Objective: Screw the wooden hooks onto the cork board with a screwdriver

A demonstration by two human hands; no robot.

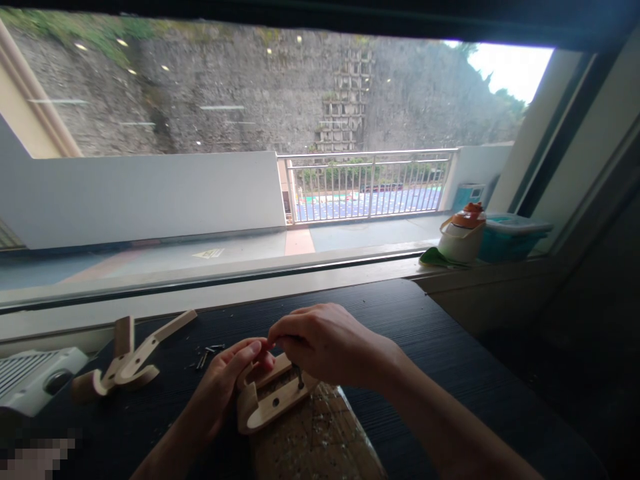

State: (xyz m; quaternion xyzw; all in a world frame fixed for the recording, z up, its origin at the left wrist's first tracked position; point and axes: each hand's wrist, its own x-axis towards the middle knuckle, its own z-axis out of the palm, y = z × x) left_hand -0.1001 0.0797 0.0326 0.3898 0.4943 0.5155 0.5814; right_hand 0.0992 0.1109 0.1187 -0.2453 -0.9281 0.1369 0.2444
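Left hand (235, 368): thumb and fingertips drawn close — whether they grip anything, can't tell | right hand (327, 341): fingers curled in now, tips meeting the left's, any hold hidden | pale round-ended wooden piece (286, 399): right there beneath both hands, on the scuffed brown wooden board (325, 443) | slim metal fasteners (203, 361): scattered on the black tabletop (415, 317)

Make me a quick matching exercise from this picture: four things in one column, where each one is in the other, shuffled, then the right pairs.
Things:
1. orange-topped bottle
2. loose screws
3. pale wooden piece with a rounded end
4. white slatted box

Places:
A. on the black table, beside the left hand
B. at the picture's left edge
C. on the windowsill
D. partly hidden by the right hand

Pairs: 1-C, 2-A, 3-D, 4-B
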